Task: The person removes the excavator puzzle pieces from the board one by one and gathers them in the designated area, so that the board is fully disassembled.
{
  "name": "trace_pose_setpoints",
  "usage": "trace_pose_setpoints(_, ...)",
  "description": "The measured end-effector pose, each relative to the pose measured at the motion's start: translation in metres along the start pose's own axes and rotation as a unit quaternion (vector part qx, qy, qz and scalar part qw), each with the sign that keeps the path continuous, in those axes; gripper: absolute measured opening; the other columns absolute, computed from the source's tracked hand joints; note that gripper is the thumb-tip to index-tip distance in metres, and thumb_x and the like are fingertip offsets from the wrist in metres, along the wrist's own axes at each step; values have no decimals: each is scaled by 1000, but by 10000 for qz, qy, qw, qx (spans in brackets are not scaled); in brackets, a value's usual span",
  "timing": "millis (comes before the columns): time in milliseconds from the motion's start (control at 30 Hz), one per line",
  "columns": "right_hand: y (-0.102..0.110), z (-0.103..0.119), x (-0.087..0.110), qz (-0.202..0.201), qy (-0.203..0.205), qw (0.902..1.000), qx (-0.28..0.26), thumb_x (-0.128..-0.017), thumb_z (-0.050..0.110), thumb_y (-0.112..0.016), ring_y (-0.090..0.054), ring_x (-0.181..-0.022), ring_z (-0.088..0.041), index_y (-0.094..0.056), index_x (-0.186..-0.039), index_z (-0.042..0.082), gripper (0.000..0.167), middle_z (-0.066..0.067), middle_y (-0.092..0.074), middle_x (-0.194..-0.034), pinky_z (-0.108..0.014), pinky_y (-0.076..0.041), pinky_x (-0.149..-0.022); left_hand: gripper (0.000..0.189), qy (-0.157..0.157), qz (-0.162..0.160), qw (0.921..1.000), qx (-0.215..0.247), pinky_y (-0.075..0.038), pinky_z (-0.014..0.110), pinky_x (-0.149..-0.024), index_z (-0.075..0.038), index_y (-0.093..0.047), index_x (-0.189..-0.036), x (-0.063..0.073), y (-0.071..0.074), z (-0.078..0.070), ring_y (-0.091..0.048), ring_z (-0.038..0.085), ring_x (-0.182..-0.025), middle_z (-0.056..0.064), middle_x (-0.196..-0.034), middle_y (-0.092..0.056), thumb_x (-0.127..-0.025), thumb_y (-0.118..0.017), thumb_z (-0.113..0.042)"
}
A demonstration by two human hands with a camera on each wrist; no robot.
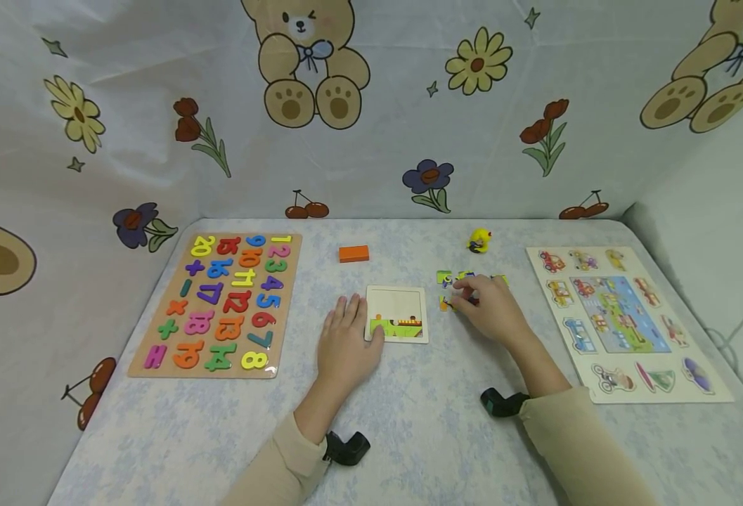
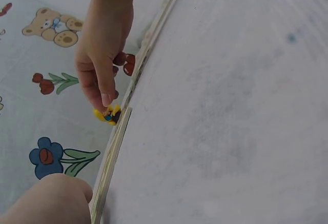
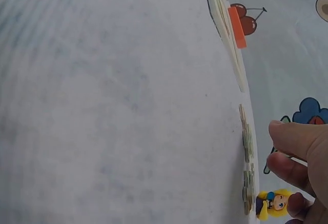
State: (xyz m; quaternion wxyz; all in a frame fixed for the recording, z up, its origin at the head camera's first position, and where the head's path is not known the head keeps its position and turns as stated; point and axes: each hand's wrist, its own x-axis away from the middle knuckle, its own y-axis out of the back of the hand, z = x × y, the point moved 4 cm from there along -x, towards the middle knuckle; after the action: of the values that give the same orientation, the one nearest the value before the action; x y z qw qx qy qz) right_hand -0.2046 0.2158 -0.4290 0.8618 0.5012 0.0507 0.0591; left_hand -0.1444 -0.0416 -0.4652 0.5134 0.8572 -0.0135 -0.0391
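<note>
A small square puzzle tray (image 1: 395,301) lies mid-table, its bottom row filled with green and brown picture pieces. My left hand (image 1: 346,344) rests flat at the tray's left side, fingers spread and thumb by its edge. Over several loose puzzle pieces (image 1: 443,277) right of the tray hovers my right hand (image 1: 493,309), hiding part of them. In the right wrist view, thumb and fingers of the right hand (image 3: 302,157) are bent and apart, with nothing visible between them. The pieces (image 3: 248,152) show there edge-on, below the fingers.
An orange block (image 1: 353,254) lies behind the tray, and a yellow toy figure (image 1: 479,240) stands behind the loose pieces. At left is a number puzzle board (image 1: 203,358); at right, a larger picture board (image 1: 637,390). A patterned cloth (image 1: 371,154) hangs behind the table.
</note>
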Motion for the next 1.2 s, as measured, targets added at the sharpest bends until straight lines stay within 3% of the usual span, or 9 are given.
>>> trace_pose_setpoints(300,-2,16,1,53,223,9997,-86,-93,27,-70,-47,-97,-26,-67,-123,12,34,-3,-66,-98,-37,-40,-79,74,-37,-50,10000,-62,-16,47,-125,-12,-34,-155,0,-2,1,-17,25,-155,4,-163,-31,-96,-44,-57)
trace_pose_setpoints(533,-8,36,6,7,743,9972,-125,-90,23,-72,-53,-95,-26,-69,-119,7,33,-3,-66,-90,-43,-42,-90,76,-52,-38,9999,-140,-16,47,-125,-12,-36,-155,0,-2,1,-17,26,-155,5,-163,-30,-95,-46,-59)
trace_pose_setpoints(633,-12,42,9,40,835,9964,-150,-90,21,-73,-53,-93,-25,-69,-117,8,31,-2,-65,-88,-42,-42,-90,76,-52,-18,9998,-177,-16,47,-125,-13,-35,-155,0,-2,1,-17,26,-155,5,-163,-30,-95,-47,-59)
trace_pose_setpoints(867,-23,53,18,526,447,9974,-230,-90,28,-73,-52,-97,-19,-70,-118,18,30,4,-66,-98,-36,-46,-84,78,-6,30,9996,-283,-17,46,-125,-14,-35,-155,0,-2,2,-17,24,-155,4,-163,-30,-94,-47,-61)
trace_pose_setpoints(1200,-33,58,27,671,611,9951,-383,-88,29,-75,-51,-94,-18,-70,-114,19,28,6,-63,-93,-34,-42,-81,78,-33,-29,9996,-288,-19,47,-125,-14,-37,-154,-1,-2,2,-19,25,-154,4,-163,-31,-93,-49,-61)
